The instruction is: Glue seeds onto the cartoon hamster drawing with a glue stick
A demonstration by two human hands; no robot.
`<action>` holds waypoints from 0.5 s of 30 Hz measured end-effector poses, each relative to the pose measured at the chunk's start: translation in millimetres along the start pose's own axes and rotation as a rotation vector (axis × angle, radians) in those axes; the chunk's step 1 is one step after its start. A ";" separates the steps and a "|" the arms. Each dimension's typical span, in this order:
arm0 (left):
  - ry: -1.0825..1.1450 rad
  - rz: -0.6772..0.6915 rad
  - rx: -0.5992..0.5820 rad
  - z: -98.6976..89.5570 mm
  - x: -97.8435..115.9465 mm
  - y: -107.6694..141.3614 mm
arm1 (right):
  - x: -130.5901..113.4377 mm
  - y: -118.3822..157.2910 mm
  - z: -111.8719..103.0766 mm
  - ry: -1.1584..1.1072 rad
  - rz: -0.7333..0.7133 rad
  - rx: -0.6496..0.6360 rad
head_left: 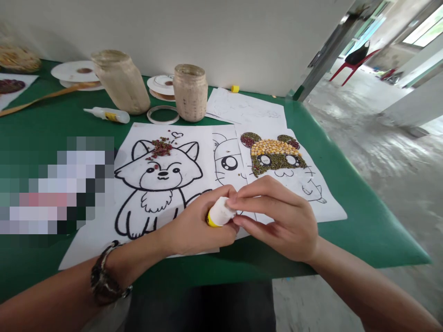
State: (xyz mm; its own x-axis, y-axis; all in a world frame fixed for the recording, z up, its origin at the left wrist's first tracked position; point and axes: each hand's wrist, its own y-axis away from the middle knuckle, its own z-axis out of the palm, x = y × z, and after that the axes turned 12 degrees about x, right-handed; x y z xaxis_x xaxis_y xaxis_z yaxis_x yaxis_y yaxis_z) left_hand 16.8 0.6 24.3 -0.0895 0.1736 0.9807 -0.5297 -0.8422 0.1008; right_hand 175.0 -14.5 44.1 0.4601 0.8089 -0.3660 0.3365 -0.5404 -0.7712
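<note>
Green table before me, craft sheets laid flat.
Fox drawing nearest my left, loose red and green beans on its forehead; whiskered drawing to its right, face part-covered in grains. Behind: two jars, tape ring, squeeze bottle on its side, two white spools, tan ribbon, pale sketch sheet. Table bare along my right edge.

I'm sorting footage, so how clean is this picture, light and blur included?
Head view: mosaic blocks hide part of the left side; the window is washed out; the floor looks smeared; outer edges look stretched; the fox drawing reads fairly sharp.
</note>
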 end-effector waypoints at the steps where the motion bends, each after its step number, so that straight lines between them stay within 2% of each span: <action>1: 0.000 0.015 0.002 -0.5 -0.3 -0.4 | -0.1 0.7 0.1 0.005 -0.014 0.009; 4: 0.007 0.043 0.011 -1.3 -1.2 -1.9 | -0.3 3.9 1.5 0.033 -0.033 0.031; 15: -0.015 -0.017 0.002 0.5 0.8 -0.6 | 1.0 -0.2 -3.3 0.008 0.015 0.093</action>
State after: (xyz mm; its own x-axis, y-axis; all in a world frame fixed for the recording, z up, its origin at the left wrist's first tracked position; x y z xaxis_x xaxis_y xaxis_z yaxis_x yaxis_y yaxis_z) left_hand 17.5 1.0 25.2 -0.0680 0.1798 0.9813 -0.5295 -0.8402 0.1172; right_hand 178.1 -14.3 45.6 0.4709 0.7987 -0.3746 0.2520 -0.5287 -0.8105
